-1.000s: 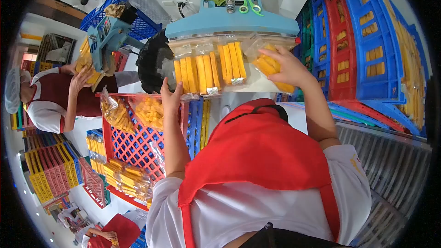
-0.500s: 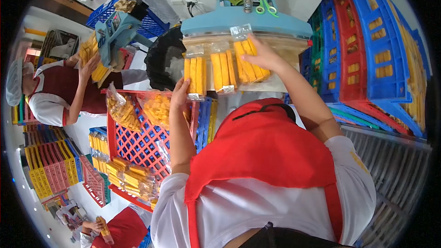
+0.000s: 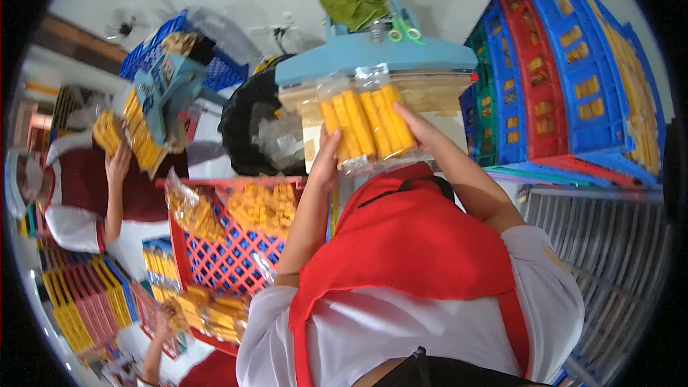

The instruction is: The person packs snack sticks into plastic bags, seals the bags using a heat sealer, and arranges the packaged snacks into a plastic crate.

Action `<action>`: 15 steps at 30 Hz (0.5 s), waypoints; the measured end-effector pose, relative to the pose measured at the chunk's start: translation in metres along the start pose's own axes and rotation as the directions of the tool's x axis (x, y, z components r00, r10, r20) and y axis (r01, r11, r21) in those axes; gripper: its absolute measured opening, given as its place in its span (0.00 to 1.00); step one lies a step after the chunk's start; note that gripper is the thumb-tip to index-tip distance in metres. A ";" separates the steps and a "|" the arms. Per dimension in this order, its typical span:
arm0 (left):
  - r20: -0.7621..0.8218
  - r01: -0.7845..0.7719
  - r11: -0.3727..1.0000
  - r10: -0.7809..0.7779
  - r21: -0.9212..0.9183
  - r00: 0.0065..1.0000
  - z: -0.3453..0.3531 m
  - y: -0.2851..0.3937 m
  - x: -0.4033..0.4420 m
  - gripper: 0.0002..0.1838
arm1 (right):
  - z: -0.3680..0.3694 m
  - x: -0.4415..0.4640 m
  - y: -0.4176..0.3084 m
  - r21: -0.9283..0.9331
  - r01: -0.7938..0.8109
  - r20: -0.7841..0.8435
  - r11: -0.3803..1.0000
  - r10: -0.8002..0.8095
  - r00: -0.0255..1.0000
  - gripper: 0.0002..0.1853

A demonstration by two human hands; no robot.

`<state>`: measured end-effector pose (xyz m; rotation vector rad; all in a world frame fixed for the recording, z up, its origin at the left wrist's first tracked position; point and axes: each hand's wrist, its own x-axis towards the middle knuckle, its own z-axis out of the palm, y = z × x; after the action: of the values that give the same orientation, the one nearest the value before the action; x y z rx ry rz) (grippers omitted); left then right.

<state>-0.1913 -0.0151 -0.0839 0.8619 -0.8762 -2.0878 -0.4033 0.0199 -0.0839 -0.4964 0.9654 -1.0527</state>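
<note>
Clear plastic packs of yellow sticks are gathered between my two hands, side by side in front of a light-blue sealing machine [image 3: 308, 66]. My left hand [image 3: 327, 163] is closed on the lower left edge of the left pack [image 3: 347, 127]. Around the right side of the right pack [image 3: 388, 123] my right hand [image 3: 419, 131] is closed. The packs' clear top ends point at the machine, and their bottoms overhang the front edge of its pale work surface [image 3: 441, 123]. Whether another pack lies beneath these is hidden.
A black-lined bin [image 3: 240, 129] stands left of the machine. Below it, a red crate [image 3: 179, 244] holds bagged yellow pieces and packs. Blue and red crates [image 3: 566, 93] are stacked at right. Green scissors [image 3: 405, 31] lie atop the machine. A co-worker [image 3: 86, 179] handles packs at far left.
The packs, which lay spread along the machine's front, are now gathered together and lifted. My left hand moved right and my right hand came down to the packs' side.
</note>
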 end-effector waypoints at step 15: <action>0.220 0.070 0.997 -0.077 0.042 0.973 -0.004 0.011 0.002 0.37 | 0.049 -0.041 -0.027 -0.339 0.489 -0.070 0.803 -0.540 0.839 0.43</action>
<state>-0.1856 -0.0237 -0.0785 0.6968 -1.0118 -2.2709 -0.3814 0.0405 -0.0213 -0.9886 1.1839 -1.4591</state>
